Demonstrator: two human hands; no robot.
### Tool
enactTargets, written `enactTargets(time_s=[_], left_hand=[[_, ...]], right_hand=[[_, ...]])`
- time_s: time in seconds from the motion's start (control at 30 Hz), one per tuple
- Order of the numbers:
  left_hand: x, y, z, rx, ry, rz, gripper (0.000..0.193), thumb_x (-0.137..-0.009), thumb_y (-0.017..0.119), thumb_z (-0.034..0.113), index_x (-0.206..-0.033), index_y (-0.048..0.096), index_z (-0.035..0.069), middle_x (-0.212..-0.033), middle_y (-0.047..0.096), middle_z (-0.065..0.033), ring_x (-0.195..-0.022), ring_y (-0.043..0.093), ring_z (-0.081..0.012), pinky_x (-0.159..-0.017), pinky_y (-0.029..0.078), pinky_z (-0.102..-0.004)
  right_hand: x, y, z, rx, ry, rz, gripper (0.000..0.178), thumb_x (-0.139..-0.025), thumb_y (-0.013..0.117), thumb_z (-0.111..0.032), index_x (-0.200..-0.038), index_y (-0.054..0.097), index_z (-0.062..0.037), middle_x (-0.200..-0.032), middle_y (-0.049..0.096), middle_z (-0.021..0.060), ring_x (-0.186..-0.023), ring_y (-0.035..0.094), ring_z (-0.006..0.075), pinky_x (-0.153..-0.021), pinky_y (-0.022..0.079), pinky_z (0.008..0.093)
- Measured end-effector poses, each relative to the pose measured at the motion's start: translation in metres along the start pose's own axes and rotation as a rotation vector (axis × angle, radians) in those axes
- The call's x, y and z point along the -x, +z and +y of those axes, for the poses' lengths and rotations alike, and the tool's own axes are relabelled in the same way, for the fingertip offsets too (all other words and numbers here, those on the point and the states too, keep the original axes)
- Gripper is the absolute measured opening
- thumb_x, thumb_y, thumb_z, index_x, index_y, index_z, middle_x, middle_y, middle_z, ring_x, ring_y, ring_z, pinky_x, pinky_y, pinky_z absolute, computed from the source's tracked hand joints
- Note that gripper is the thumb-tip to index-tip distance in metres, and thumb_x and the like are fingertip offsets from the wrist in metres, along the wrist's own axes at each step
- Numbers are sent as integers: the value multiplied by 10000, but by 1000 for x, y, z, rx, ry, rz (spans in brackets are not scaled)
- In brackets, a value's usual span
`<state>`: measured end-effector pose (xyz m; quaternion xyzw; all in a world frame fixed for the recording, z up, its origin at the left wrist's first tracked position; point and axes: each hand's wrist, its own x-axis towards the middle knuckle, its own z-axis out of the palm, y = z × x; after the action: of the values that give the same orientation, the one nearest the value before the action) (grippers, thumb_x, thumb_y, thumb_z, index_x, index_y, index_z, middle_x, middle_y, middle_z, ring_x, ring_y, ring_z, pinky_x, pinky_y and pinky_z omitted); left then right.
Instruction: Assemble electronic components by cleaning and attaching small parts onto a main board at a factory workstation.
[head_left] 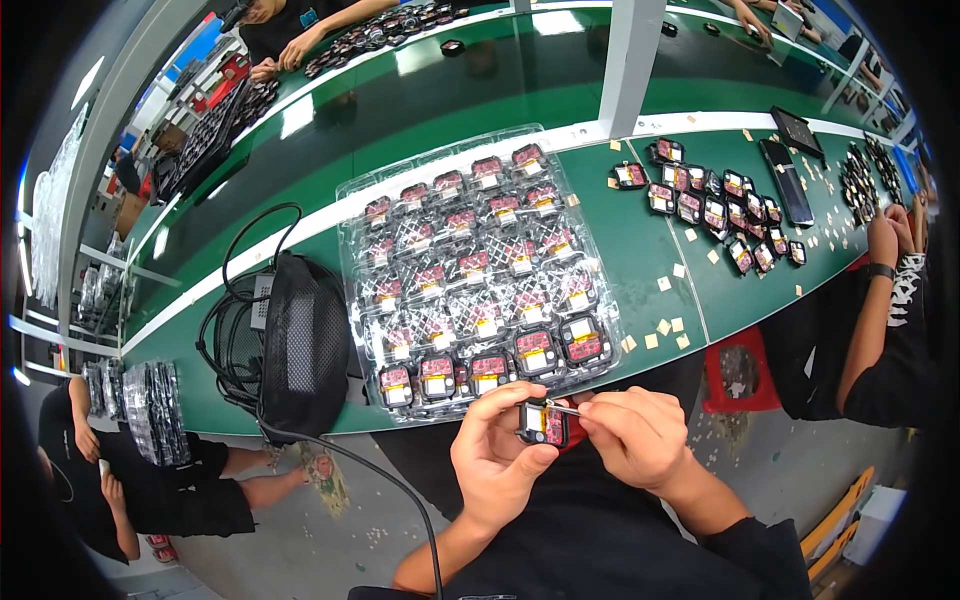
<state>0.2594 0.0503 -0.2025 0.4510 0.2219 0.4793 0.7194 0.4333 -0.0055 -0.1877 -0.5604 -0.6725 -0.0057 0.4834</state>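
Within the pinch of the left hand [492, 458] sits a square black device [543, 424], while beside it the right hand [640, 437] pinches a thin rod [568, 410] at the device's upper edge.

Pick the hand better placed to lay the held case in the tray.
Left, most likely: the left hand holds the case close to the tray, while the right hand pinches a thin tool against it.

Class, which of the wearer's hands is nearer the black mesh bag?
Left: the left hand, holding a small device, is right of the black mesh bag; the right hand is farther right.
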Motion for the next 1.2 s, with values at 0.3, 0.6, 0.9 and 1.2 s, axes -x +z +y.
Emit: enactTargets(time_s=[0.3, 0.6, 0.9, 1.2], left_hand=[[-2, 0, 4, -37, 36, -7, 627, -853, 865, 117, -1353, 521, -40, -1368, 553, -190, -1237, 602, -250, -1034, 508, -364], [-1, -2, 0, -44, 37, 11, 625, -852, 868, 124, -1350, 526, -33, -1374, 548, -184, -1259, 578, -246, -1057, 487, -365], [0, 0, 1, -24, -4, 4, 612, -863, 855, 111, -1355, 521, -29, -1378, 546, -176, -1251, 587, -245, -1029, 512, -360], [0, 14, 12, -82, -175, 125, 732, -806, 898, 398, -1304, 556, -16, -1269, 621, -175, -1220, 591, -262, -1062, 472, -398]], right_hand=[[-1, -1, -3, -10, 33, -28, 245, -767, 822, -13, -987, 715, -7, -867, 717, 95, -621, 657, 205, -539, 516, 307], [2, 1, -2, 130, -56, -3, 255, -751, 826, -29, -983, 722, -6, -890, 717, 80, -603, 634, 181, -529, 499, 292], [8, 4, -4, 145, -49, 44, 231, -760, 822, -19, -969, 725, -5, -891, 711, 75, -588, 611, 175, -517, 482, 286], [6, 0, -2, 143, -91, 10, 219, -785, 806, -15, -978, 705, 3, -868, 717, 104, -551, 601, 189, -505, 459, 295]])
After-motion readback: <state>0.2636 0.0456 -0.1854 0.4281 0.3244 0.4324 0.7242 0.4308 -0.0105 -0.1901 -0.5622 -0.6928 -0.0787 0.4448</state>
